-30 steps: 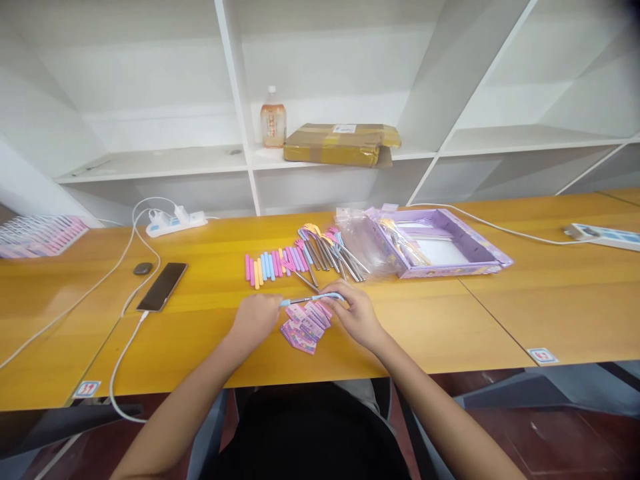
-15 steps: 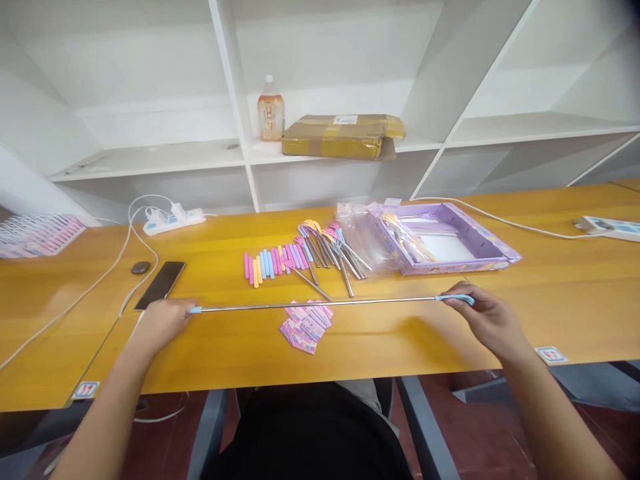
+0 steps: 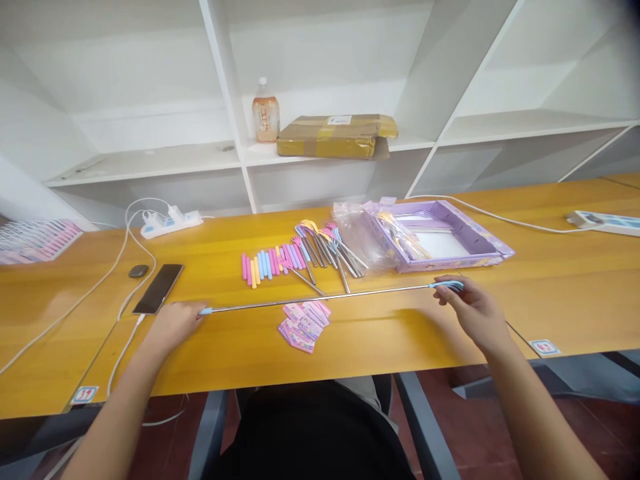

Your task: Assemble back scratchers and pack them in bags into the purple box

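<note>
A telescopic back scratcher [image 3: 320, 298] with a thin metal rod is drawn out long above the table. My left hand [image 3: 175, 325] is closed around its light blue handle end. At the other end, the fingers of my right hand [image 3: 470, 308] pinch the light blue claw head. Beneath the rod lies a loose pile of pink and purple printed cards [image 3: 304, 328]. Just beyond it, a row of coloured handles [image 3: 270, 263] in pink, yellow, blue and purple lies beside a heap of metal rods with claw heads [image 3: 330, 248].
A purple open box [image 3: 493, 257] holds some wrapped pieces, with clear plastic bags [image 3: 356, 233] at its left. A phone [image 3: 159, 288], a dark mouse-like object [image 3: 139, 271] and a power strip [image 3: 173, 225] with cables are on the left. A bottle [image 3: 266, 117] and a taped carton [image 3: 327, 139] occupy the shelf.
The right end of the back scratcher has risen a little, so the rod now slants. Its claw head has turned, showing the prongs. Both hands have come slightly closer together and keep their grip.
</note>
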A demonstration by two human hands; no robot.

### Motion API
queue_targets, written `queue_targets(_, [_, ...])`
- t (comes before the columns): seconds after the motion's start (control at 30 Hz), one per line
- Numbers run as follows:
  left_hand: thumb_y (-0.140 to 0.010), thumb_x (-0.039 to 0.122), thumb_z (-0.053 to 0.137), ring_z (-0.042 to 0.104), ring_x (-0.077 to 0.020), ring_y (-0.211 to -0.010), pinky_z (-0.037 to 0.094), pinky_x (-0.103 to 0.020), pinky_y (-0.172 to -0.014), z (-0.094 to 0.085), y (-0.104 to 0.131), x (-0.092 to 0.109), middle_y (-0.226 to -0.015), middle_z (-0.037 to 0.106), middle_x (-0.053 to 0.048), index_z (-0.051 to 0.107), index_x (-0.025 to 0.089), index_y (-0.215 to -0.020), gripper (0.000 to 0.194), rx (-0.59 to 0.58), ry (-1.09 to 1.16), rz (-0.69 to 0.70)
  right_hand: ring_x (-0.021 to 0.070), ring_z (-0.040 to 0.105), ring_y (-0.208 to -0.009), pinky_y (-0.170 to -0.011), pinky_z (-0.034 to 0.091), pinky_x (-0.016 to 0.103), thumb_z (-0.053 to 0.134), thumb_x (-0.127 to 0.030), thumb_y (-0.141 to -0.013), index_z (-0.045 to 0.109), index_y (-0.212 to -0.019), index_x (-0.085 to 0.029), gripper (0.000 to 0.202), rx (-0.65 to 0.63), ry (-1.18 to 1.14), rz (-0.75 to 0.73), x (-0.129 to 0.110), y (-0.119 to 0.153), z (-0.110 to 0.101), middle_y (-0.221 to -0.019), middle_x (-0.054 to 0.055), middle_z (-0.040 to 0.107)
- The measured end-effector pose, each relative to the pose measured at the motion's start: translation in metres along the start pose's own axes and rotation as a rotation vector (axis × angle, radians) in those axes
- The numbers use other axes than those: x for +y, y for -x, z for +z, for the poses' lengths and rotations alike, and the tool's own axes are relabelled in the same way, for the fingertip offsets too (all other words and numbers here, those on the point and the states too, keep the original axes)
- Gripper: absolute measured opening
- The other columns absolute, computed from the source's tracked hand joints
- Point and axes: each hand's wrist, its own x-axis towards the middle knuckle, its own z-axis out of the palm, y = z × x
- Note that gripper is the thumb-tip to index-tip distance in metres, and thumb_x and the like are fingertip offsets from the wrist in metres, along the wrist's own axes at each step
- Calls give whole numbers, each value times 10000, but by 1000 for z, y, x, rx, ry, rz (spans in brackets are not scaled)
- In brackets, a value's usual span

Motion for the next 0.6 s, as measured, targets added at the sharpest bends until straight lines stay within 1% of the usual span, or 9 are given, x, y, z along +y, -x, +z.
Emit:
queue_targets(0.1, [-1003, 264, 484, 761, -308, -851, 403, -319, -692, -1, -4, 7, -888, 797, -134, 744, 218, -903, 282, 0, 18, 9, 241, 656, -684, -661, 546, 404, 798, -655, -776, 692, -1021, -254, 482, 62, -50, 7, -7, -4, 10, -749, 53, 667])
queue_targets(0.2, [-998, 284, 499, 758, -302, -830, 402, -311, -678, -7, -6, 6, -864, 793, -122, 741, 230, -880, 275, 20, 39, -1, 238, 638, -656, -681, 525, 429, 806, -606, -765, 644, -1021, -270, 452, 144, -80, 1, -14, -15, 8, -729, 47, 652])
queue_targets(0.3, [-988, 280, 501, 757, -302, -826, 399, -311, -666, -18, -6, 4, -864, 792, -117, 731, 231, -860, 268, 24, 47, -29, 228, 612, -628, -669, 502, 421, 814, -583, -741, 619, -991, -276, 441, 208, -87, -21, -24, -30, 3, -680, 27, 621])
queue_targets(0.37, [-993, 271, 490, 759, -314, -846, 411, -321, -674, -30, -8, 17, -883, 794, -128, 736, 226, -881, 274, 21, 53, -36, 215, 596, -624, -662, 507, 402, 821, -592, -724, 624, -960, -270, 446, 178, -73, -53, -41, -33, 15, -678, 19, 612])
queue_targets(0.4, [-996, 261, 486, 761, -322, -861, 423, -328, -687, -36, -11, 30, -898, 796, -137, 741, 220, -900, 276, 20, 68, -28, 209, 588, -626, -661, 513, 392, 812, -603, -736, 631, -945, -264, 438, 139, -62, -82, -53, -30, 29, -691, 19, 615])
queue_targets(0.43, [-998, 245, 484, 761, -326, -878, 437, -335, -704, -44, -14, 48, -921, 797, -147, 747, 212, -928, 274, 23, 94, -6, 204, 587, -637, -662, 521, 383, 801, -609, -759, 637, -932, -257, 425, 90, -53, -117, -69, -22, 49, -723, 23, 628])
queue_targets(0.47, [-1006, 232, 478, 761, -325, -892, 451, -339, -721, -51, -18, 69, -945, 797, -158, 752, 202, -959, 280, 24, 136, 19, 203, 588, -652, -667, 526, 373, 761, -602, -820, 646, -932, -251, 386, 27, -45, -162, -88, -11, 74, -745, 27, 641])
queue_targets(0.53, [-1027, 196, 443, 759, -324, -904, 469, -352, -738, -66, -26, 112, -979, 789, -182, 750, 177, -1023, 308, 43, 218, 38, 218, 615, -721, -684, 534, 367, 647, -512, -972, 654, -971, -247, 264, 5, -83, -285, -127, 17, 130, -846, 57, 680])
queue_targets(0.6, [-1062, 210, 402, 755, -309, -903, 472, -350, -737, -77, -34, 145, -991, 785, -169, 733, 183, -1111, 336, 69, 253, 56, 240, 659, -855, -756, 558, 376, 551, -404, -1061, 655, -1061, -249, 187, -63, -112, -408, -161, 45, 181, -1002, 92, 702])
